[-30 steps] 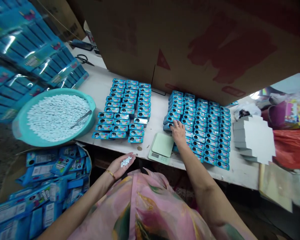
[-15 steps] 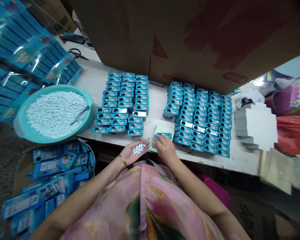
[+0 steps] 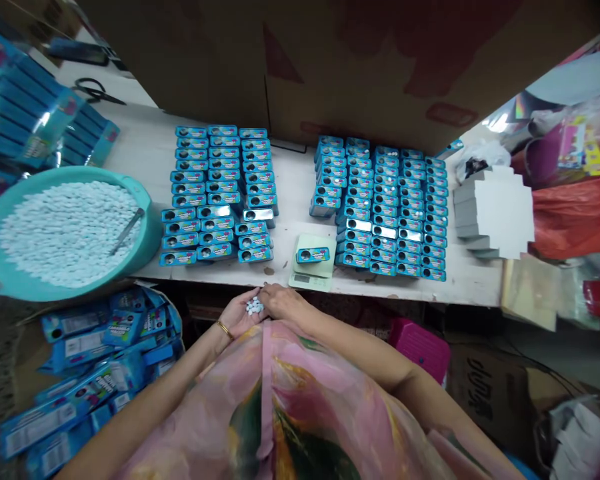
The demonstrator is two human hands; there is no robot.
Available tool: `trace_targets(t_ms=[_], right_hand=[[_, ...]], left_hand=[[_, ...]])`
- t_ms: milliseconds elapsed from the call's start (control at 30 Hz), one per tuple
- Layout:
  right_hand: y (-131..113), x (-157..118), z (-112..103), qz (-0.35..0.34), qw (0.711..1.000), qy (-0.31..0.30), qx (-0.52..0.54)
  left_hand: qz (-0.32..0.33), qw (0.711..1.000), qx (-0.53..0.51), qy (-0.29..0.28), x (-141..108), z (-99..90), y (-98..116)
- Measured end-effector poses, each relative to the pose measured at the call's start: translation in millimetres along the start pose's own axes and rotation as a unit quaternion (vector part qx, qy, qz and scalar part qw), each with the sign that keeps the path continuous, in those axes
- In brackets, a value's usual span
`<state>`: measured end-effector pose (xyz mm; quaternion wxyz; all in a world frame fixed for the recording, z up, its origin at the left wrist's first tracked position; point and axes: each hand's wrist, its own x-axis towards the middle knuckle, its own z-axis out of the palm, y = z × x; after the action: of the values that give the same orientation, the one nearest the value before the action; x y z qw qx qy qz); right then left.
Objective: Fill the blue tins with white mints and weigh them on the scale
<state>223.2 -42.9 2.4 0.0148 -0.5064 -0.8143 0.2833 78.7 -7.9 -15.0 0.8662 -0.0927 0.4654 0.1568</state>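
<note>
So the big carton [image 3: 325, 87] hogs everything around 12 o'clock, standing at the back of a white table [image 3: 293, 190]. Heap of blue packs [image 3: 125, 328] down at 8 o'clock, teal basin [image 3: 151, 250] full of pale sweets at 9, the bigger bunch of blue boxes [image 3: 356, 235] at 2 to 3, the smaller bunch [image 3: 224, 198] at 10. The scale [image 3: 326, 269] sits just below dead centre, near the table's front edge. Hands are together at 7 o'clock, in front of that edge: left hand [image 3: 236, 319] is palm up and cupped with a small load of sweets [image 3: 254, 307], right hand [image 3: 283, 300] has its fingers bunched right up against it, and honestly I can't tell if it's pinching one or just touching. One lone box [image 3: 313, 255] is on the scale, well inside its edges. What could go wrong, I reckon: tip that left palm a bit and sweets roll off, most likely to the floor since no table's under it. Also, a sleeve or wrist catching the narrow lone box could knock it over. As for writing, "CARAMELO" is about readable on one of the packs at 8 o'clock; the box fronts carry white lettering gone mushy, the scale's display shows no digits I can make out, and a brown carton [image 3: 487, 400] at 4 has dark sideways marks.
</note>
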Motion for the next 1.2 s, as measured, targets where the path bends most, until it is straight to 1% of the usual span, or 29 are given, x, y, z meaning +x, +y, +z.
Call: trace_targets(t_ms=[167,333,567,633,667,700,733,767,800,833,867,900,933,1000,1067,1133,1200], right_hand=[[-1,3,4,0.030,0.999,0.015,0.004],[1,1,4,0.023,0.999,0.023,-0.017],[4,4,10,-0.006,0.999,0.046,-0.006],[5,0,7,-0.016,0.997,0.070,0.018],[7,-6,4,-0.024,0.995,0.095,0.036],[10,-14,0,-0.024,0.989,0.133,0.056],[15,-23,-4,-0.002,0.980,0.185,0.073],[23,-33,-8,0.041,0.965,0.246,0.086],[33,-43,-11,0.104,0.941,0.309,0.092],[45,-51,-13,0.177,0.910,0.362,0.094],[59,-58,-13,0.229,0.885,0.395,0.096],[73,-62,-12,0.256,0.872,0.405,0.103],[87,-62,-9,0.267,0.871,0.396,0.117],[111,-57,-2,0.258,0.884,0.353,0.164],[123,-47,0,0.235,0.894,0.316,0.213],[121,-41,-7,0.199,0.904,0.311,0.216],[106,-40,-24,0.153,0.924,0.314,0.156]], left_hand=[[0.007,1.000,0.021,-0.014,0,6.8,0],[0.031,0.999,0.024,-0.012,2,16.6,-1],[0.019,1.000,0.018,-0.017,4,13.8,0],[0.014,1.000,0.011,-0.020,4,14.7,0],[0.012,1.000,0.006,-0.020,5,15.3,0],[0.012,1.000,0.001,-0.019,6,15.9,1],[0.012,1.000,-0.001,-0.015,8,16.4,2],[0.014,1.000,-0.001,-0.008,10,17.1,3],[0.020,1.000,0.000,0.001,12,17.8,4],[0.027,1.000,0.000,0.006,15,18.7,6],[0.035,0.999,-0.002,0.007,18,19.9,8],[0.044,0.999,-0.008,0.005,21,21.5,9],[0.055,0.998,-0.015,0.001,24,23.3,11],[0.073,0.997,-0.028,-0.007,30,27.5,14],[0.090,0.995,-0.035,-0.009,35,31.8,16],[0.104,0.994,-0.038,-0.016,40,36.2,15],[0.114,0.992,-0.043,-0.030,46,41.3,14]])
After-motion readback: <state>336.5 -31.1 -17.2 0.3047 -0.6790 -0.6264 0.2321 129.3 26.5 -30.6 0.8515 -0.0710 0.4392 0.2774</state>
